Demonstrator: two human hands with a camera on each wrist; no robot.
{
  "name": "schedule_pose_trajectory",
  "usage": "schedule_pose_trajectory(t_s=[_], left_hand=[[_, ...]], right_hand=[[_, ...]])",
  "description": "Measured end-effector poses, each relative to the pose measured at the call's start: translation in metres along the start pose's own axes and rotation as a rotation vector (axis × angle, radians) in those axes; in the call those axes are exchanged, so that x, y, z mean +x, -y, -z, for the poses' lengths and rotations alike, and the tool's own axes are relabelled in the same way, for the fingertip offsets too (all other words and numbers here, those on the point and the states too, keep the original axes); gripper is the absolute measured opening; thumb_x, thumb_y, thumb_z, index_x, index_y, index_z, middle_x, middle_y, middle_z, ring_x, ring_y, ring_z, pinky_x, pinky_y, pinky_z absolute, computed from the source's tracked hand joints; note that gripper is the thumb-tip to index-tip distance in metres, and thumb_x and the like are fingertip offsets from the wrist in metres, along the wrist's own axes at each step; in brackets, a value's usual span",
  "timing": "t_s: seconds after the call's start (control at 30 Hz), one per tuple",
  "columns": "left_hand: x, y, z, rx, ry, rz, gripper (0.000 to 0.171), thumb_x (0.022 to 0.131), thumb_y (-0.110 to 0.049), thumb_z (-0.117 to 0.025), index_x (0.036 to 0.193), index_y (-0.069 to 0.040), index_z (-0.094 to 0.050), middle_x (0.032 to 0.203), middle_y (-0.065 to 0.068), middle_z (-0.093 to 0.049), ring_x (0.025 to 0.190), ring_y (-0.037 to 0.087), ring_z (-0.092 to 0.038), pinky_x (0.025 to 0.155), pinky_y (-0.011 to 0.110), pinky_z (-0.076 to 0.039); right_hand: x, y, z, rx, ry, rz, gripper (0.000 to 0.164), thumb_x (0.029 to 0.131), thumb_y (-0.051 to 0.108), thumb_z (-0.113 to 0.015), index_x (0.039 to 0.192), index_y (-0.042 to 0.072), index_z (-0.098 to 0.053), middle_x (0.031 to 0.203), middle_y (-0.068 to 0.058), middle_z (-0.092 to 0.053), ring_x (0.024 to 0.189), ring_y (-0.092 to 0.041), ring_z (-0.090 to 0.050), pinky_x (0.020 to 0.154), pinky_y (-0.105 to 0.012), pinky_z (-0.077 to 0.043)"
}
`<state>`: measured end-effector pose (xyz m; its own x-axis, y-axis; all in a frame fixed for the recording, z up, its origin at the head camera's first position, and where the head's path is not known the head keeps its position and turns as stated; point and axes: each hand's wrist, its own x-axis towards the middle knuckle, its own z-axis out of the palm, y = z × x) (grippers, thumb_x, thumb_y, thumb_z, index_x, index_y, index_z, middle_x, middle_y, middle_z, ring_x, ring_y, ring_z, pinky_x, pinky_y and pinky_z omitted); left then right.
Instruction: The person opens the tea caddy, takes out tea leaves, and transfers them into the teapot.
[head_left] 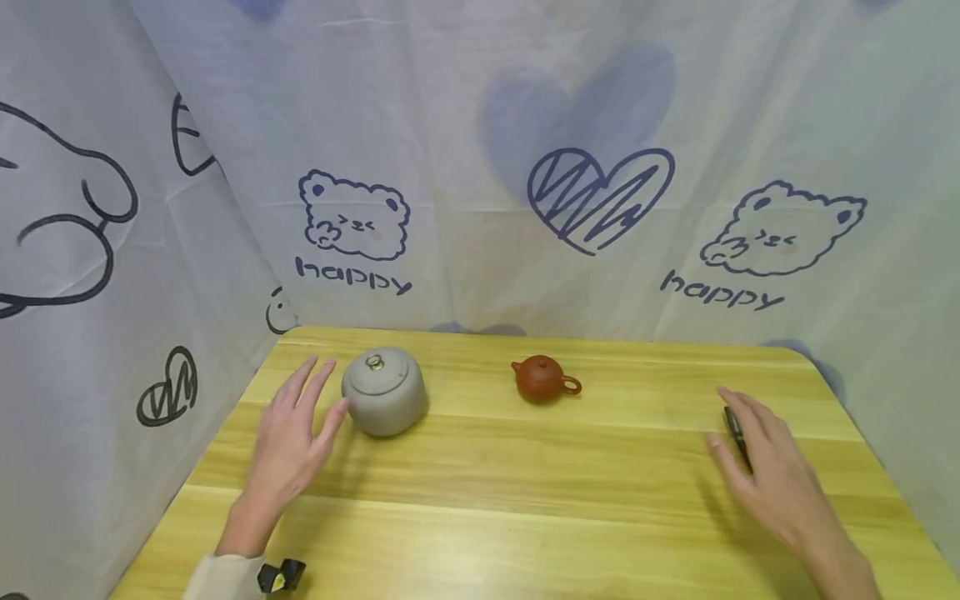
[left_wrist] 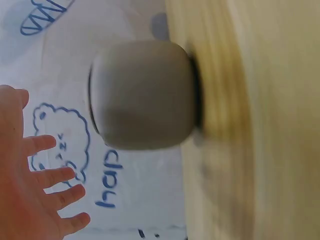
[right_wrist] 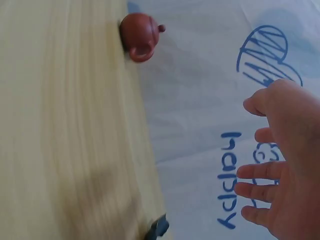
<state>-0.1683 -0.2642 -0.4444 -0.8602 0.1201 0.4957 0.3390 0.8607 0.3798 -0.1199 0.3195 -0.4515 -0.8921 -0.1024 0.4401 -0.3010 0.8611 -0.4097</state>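
In the head view a grey lidded jar with a small ring knob stands at the left of the table. My left hand is just left of it with fingers spread and holds nothing; whether the thumb touches the jar I cannot tell. A small reddish-brown teapot stands near the back middle, its handle to the right. Over at the right, my right hand hovers with fingers extended above a dark, slim, pen-like object, which it partly hides. The right wrist view shows that hand's palm with nothing in it.
The wooden table ends at a back edge just behind the jar and teapot. White cloth with blue drawings hangs behind it and along both sides. A small black-and-yellow object sits by the left cuff.
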Motion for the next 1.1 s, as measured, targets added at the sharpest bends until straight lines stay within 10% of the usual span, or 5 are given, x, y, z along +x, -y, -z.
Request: schedule_pose_trajectory(t_s=[0.37, 0.57, 0.77, 1.1], left_hand=[[0.012, -0.038, -0.019, -0.158, -0.012, -0.071, 0.054, 0.104, -0.03, -0.06, 0.153, -0.011, -0.048, 0.159, 0.018, -0.04, 0.143, 0.042, -0.038, 0.111, 0.068, -0.034], [0.02, -0.059, -0.032, -0.248, -0.062, -0.16, 0.051, 0.102, -0.024, -0.064, 0.15, -0.01, -0.053, 0.154, 0.015, -0.048, 0.142, 0.037, -0.043, 0.112, 0.063, -0.037], [0.026, -0.077, -0.047, -0.328, -0.074, -0.202, 0.049, 0.101, -0.022, -0.065, 0.146, -0.007, -0.055, 0.15, 0.015, -0.052, 0.139, 0.034, -0.047, 0.111, 0.058, -0.041], [0.035, -0.102, -0.083, -0.474, -0.052, -0.224, 0.046, 0.101, -0.021, -0.065, 0.143, -0.003, -0.057, 0.145, 0.013, -0.057, 0.134, 0.03, -0.053, 0.114, 0.048, -0.042]], right_hand=[[0.008, 0.024, -0.006, 0.11, -0.069, 0.048, 0.066, 0.099, 0.015, -0.068, 0.158, 0.015, -0.04, 0.148, -0.023, -0.048, 0.128, -0.046, -0.048, 0.1, -0.072, -0.039], [0.02, 0.039, -0.012, 0.143, -0.099, 0.095, 0.064, 0.097, 0.012, -0.071, 0.156, 0.013, -0.044, 0.145, -0.018, -0.054, 0.127, -0.039, -0.051, 0.111, -0.043, -0.04], [0.037, 0.055, -0.021, 0.208, -0.097, 0.098, 0.062, 0.098, 0.011, -0.07, 0.155, 0.014, -0.045, 0.139, -0.016, -0.057, 0.125, -0.034, -0.053, 0.099, -0.049, -0.042], [0.054, 0.071, -0.041, 0.308, -0.138, 0.093, 0.053, 0.097, 0.006, -0.069, 0.148, 0.008, -0.053, 0.133, -0.013, -0.061, 0.121, -0.029, -0.056, 0.102, -0.018, -0.043]])
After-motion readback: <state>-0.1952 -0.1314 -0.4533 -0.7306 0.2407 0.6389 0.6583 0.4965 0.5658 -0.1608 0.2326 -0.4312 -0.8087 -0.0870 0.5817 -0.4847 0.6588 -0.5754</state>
